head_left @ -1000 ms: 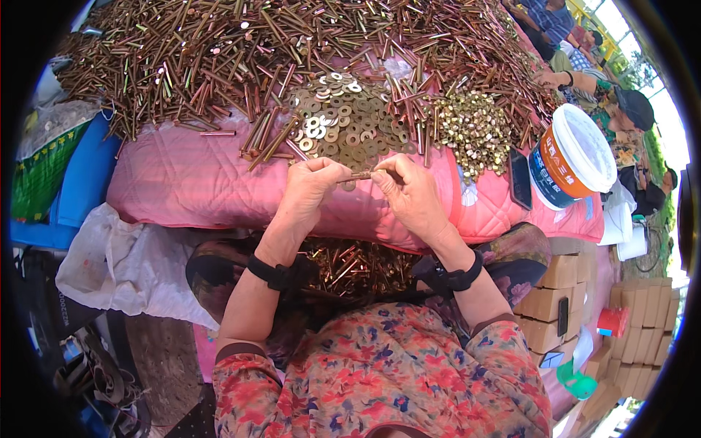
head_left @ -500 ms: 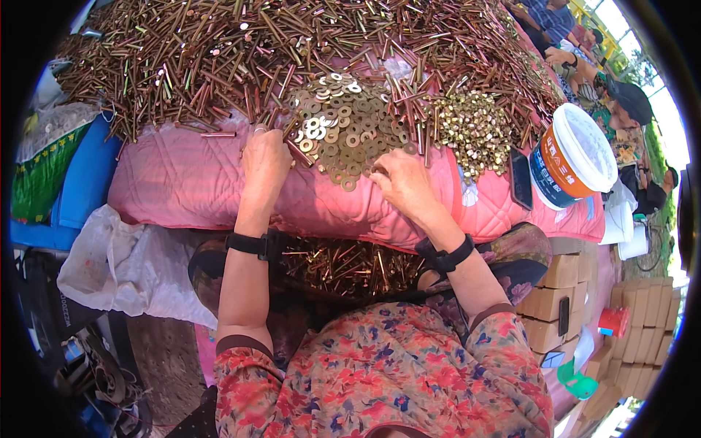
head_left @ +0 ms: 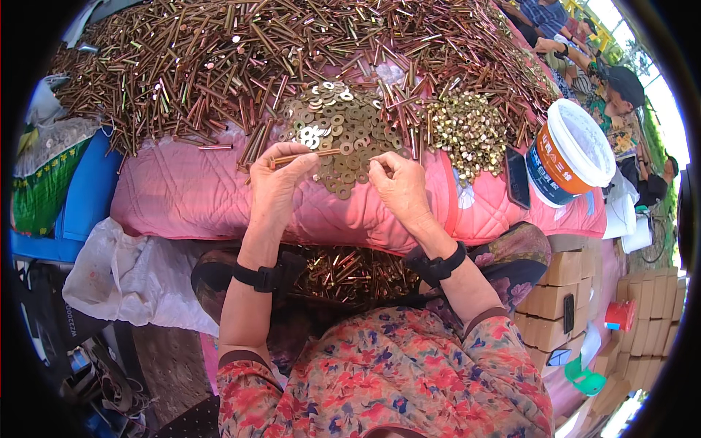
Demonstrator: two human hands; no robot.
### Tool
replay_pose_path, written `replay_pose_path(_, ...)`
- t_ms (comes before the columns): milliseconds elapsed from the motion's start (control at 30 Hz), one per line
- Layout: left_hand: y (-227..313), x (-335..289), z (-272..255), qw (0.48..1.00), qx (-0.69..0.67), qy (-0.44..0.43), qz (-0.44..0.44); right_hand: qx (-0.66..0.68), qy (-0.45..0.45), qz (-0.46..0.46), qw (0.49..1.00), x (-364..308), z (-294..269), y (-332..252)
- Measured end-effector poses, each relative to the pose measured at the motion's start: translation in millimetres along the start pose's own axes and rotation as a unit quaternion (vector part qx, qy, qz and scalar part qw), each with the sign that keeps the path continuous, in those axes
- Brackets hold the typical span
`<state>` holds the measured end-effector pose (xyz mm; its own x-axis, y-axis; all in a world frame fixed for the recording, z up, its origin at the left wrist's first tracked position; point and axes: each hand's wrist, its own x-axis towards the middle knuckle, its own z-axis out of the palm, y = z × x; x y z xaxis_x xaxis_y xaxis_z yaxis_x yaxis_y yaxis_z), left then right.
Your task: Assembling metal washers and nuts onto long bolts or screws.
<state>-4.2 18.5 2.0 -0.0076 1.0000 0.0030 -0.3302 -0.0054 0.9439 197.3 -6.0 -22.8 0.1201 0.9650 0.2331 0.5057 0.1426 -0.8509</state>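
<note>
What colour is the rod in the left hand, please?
The rod is brassy gold, clearest in the head view.

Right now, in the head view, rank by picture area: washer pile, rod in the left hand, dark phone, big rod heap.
Largest to smallest:
1. Big rod heap
2. Washer pile
3. Dark phone
4. Rod in left hand

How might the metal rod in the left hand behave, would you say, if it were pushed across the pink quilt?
The metal rod is probably stiff: it juts straight from the left hand. Its slim, seemingly round shape suggests it may roll, though stitching on the pink quilt could slow it.
</note>
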Motion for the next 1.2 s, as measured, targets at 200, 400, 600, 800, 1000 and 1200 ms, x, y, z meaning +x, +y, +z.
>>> replay_pose_path(200, -15, -17, 21, 0.986, -0.116, -0.046, -0.107, 0.201, 0.062, 0.033, 0.977, -12, 9, -21)
replay_pose_path(400, -35, -27, 33, 0.993, -0.095, -0.017, -0.063, 0.199, 0.112, 0.022, 0.973, -17, 17, -17)
replay_pose_path(600, -45, -31, 37, 0.996, 0.06, -0.033, -0.065, 0.126, 0.145, -0.078, 0.978, -24, 20, -7)
replay_pose_path(800, -39, -27, 38, 0.978, -0.121, -0.039, -0.164, -0.124, 0.119, -0.041, 0.984, 6, -31, 4)
replay_pose_path(1000, -36, -24, 40, 0.978, -0.109, -0.025, -0.179, -0.256, 0.08, 0.053, 0.962, 23, -51, 47)
replay_pose_path(1200, -37, -23, 36, 0.977, -0.106, -0.011, -0.187, -0.165, -0.034, 0.055, 0.984, 13, -52, 23)
